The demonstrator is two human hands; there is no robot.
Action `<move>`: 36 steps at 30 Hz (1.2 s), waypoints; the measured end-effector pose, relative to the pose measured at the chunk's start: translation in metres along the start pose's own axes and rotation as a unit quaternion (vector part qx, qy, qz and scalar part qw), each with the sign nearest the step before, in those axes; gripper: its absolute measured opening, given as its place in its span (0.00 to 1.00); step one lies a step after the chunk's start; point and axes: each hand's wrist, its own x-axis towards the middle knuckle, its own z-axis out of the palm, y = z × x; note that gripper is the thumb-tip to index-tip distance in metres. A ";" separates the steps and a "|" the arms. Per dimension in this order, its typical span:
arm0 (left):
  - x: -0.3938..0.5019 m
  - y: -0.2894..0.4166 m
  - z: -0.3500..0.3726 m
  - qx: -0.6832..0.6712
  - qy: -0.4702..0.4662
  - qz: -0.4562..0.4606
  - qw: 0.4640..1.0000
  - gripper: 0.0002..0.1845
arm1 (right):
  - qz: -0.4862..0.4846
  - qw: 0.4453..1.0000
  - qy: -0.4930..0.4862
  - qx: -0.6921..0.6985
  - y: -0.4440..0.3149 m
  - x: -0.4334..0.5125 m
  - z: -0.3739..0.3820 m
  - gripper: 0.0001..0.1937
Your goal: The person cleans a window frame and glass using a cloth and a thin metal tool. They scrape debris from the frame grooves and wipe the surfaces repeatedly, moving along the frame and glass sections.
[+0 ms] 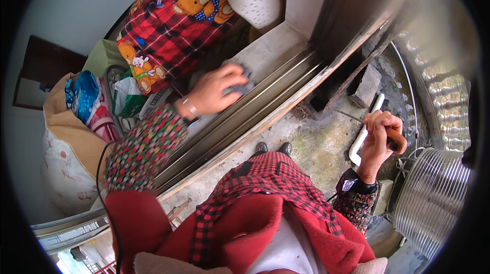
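My left hand (214,92) reaches over the window sill (273,54), its fingers curled on a dark grey cloth (239,82), which is blurred. The metal sliding tracks (268,92) of the window run diagonally just beside it. Out to the right, my right hand (379,136) is closed around the curved, orange-brown end of a handle (397,142); what the handle belongs to cannot be told. A dark band circles that wrist.
Inside lie a red plaid bear-print cloth (183,25) and stuffed bags (72,159). Outside are a concrete block (365,86), a white pipe (360,142), a wire-ribbed drum (432,197), a leaning wooden stick (356,71) and a balustrade (449,101).
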 end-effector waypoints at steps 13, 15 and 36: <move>-0.302 0.042 -0.155 0.256 -0.076 -0.453 0.851 0.17 | -0.009 0.991 -0.084 0.099 0.037 0.016 0.019 0.07; -0.299 0.053 -0.163 0.209 0.136 -0.411 0.877 0.15 | -0.005 0.993 -0.079 0.089 0.034 0.021 0.010 0.06; -0.327 0.174 -0.097 0.095 0.487 -0.496 0.712 0.14 | 0.198 0.831 -0.390 0.343 -0.004 0.068 0.042 0.19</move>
